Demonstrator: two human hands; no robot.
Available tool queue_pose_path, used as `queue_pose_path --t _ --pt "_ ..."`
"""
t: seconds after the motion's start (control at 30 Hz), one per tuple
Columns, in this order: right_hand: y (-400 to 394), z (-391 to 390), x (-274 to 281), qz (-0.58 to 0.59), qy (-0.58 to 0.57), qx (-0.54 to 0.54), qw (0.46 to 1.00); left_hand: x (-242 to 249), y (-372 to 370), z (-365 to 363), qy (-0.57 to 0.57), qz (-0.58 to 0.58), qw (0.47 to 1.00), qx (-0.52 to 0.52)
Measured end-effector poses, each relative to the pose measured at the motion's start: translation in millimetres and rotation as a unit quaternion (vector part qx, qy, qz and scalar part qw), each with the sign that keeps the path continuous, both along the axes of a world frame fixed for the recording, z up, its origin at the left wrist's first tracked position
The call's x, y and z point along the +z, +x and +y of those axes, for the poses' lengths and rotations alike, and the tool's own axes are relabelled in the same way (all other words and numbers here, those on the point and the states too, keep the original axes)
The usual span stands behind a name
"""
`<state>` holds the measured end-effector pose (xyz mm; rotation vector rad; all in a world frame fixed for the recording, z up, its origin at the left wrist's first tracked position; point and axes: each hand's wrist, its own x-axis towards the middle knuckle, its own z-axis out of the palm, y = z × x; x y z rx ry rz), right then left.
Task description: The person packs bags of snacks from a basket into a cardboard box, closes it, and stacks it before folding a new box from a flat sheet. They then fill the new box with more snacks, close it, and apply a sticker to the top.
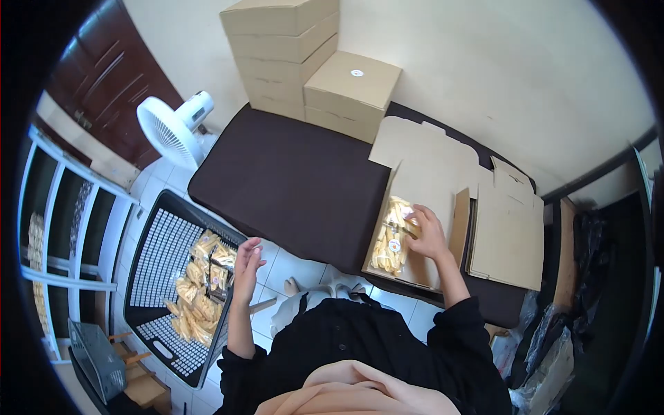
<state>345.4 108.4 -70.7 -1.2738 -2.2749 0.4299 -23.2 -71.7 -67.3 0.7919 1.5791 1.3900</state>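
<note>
My right hand is over an open cardboard box, its fingers bent around the right edge of a clear bag of pale yellow stick snacks. A second snack bag with a round label lies just below it, along the box's left side. My left hand is raised beside the rim of a black plastic basket, fingers apart and holding nothing. Several more snack bags are piled inside that basket. The box lid is folded back on the table.
The table has a dark brown cover. Closed cartons are stacked at its back, with flattened cardboard right of the open box. A white fan stands beyond the basket. Shelving is at left; plastic wrapping lies at lower right.
</note>
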Motion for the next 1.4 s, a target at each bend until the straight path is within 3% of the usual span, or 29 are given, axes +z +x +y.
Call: queue_pose_path --t 0.03,0.2,0.33,0.4,0.43,0.5,0.53,0.63,0.73,0.87,0.93,0.97,1.03,1.2,1.33,1.4 --pt "4.3 5.0 -2.8 0.022 -0.064 0.019 0.998 -6.2 -10.0 -8.2 -0.002 0.002 1.000 0.018" --pt "-12.0 11.9 -8.4 0.087 -0.032 -0.051 0.994 -18.2 -56.6 -49.3 -0.022 0.026 0.990 0.134" --pt "-18.4 16.7 -10.7 0.038 -0.126 -0.008 0.991 -40.7 -109.3 -89.2 -0.056 -0.007 0.968 0.245" --pt "-22.0 15.6 -5.4 0.001 -0.036 -0.019 0.999 -71.3 -139.2 -117.9 -0.057 -0.016 0.958 0.279" --pt "-31.4 9.7 2.5 -0.001 -0.038 -0.008 0.999 -83.6 -151.5 -130.8 -0.112 -0.013 0.949 0.295" --pt "-53.0 -3.0 21.8 0.030 0.068 -0.116 0.990 -115.0 -175.1 -154.1 -0.193 -0.027 0.931 0.310" --pt "-66.8 -10.3 31.1 0.027 0.068 -0.109 0.991 -124.5 -179.2 -159.9 -0.194 -0.031 0.928 0.316" --pt "-118.1 -36.4 49.6 0.075 0.164 -0.170 0.969 -155.6 -190.6 -171.0 -0.271 -0.049 0.916 0.292" --pt "-193.1 -67.3 60.4 0.080 0.112 -0.073 0.988 -194.3 -196.3 -168.5 -0.319 -0.064 0.917 0.233" --pt "-263.5 -101.2 44.8 0.048 0.032 0.122 0.991 -238.9 -192.7 -151.3 -0.359 -0.084 0.899 0.237" --pt "-284.2 -115.7 39.5 0.035 0.001 0.162 0.986 -267.8 -194.8 -145.8 -0.418 -0.098 0.876 0.219" --pt "-288.2 -120.9 35.0 0.037 -0.030 0.155 0.987 -282.1 -193.5 -144.5 -0.419 -0.100 0.877 0.213" --pt "-293.7 -124.4 36.3 0.024 -0.043 0.144 0.988 -298.2 -189.4 -140.7 -0.440 0.167 0.873 0.127" --pt "-294.0 -128.2 36.3 -0.018 -0.060 0.101 0.993 -319.2 -194.5 -125.6 -0.375 0.079 0.921 0.065" --pt "-296.2 -130.2 36.3 -0.028 -0.063 0.085 0.994 -304.1 -198.7 -113.1 -0.429 0.139 0.892 -0.026" --pt "-296.7 -130.8 35.8 -0.023 -0.068 0.082 0.994 -293.8 -199.8 -106.8 -0.477 0.186 0.849 -0.129"
